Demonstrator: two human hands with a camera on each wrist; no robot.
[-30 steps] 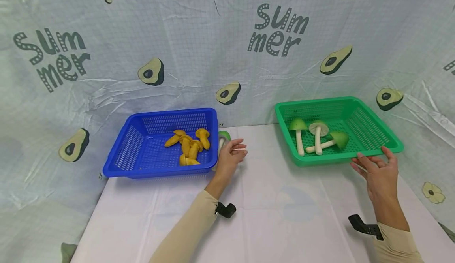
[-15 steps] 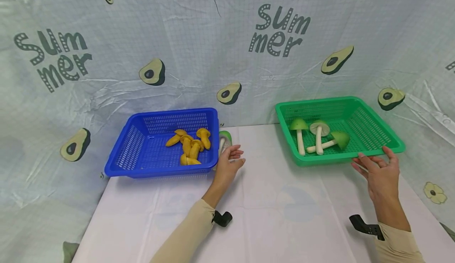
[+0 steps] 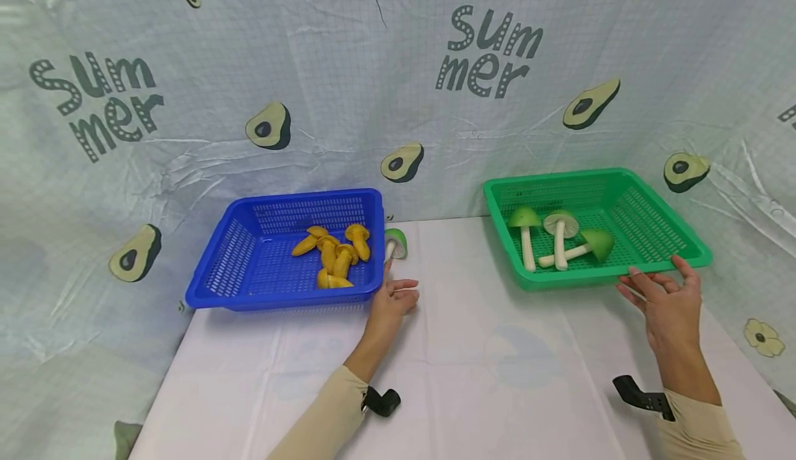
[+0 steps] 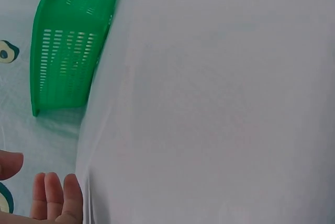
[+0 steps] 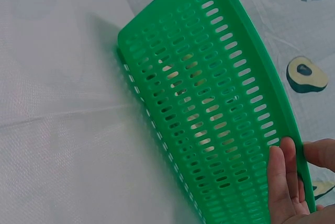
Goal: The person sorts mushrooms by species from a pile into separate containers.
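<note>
My left hand (image 3: 387,302) is at the near right corner of the blue basket (image 3: 249,302), its fingers loosely spread and apart from the thumb. Just beyond its fingertips a green-capped mushroom (image 3: 396,244) lies on the table against the basket's right wall; its stem is partly hidden. In the left wrist view, fingers (image 4: 73,195) show at the lower left with nothing between them and the thumb. My right hand (image 3: 671,308) pinches the near rim of the green basket (image 5: 209,98), thumb over the rim and fingers against the outer wall.
Several yellow mushrooms (image 3: 343,260) lie in the right half of the blue basket. The green basket holds 3 green-capped mushrooms (image 3: 525,218) with pale stems. Behind both baskets hangs a printed cloth (image 3: 348,101); a white cloth (image 3: 472,391) covers the table.
My left hand has drawn back towards me along the blue basket's side, uncovering the green cap of the mushroom beside it. My right hand has stayed on the green basket's rim.
</note>
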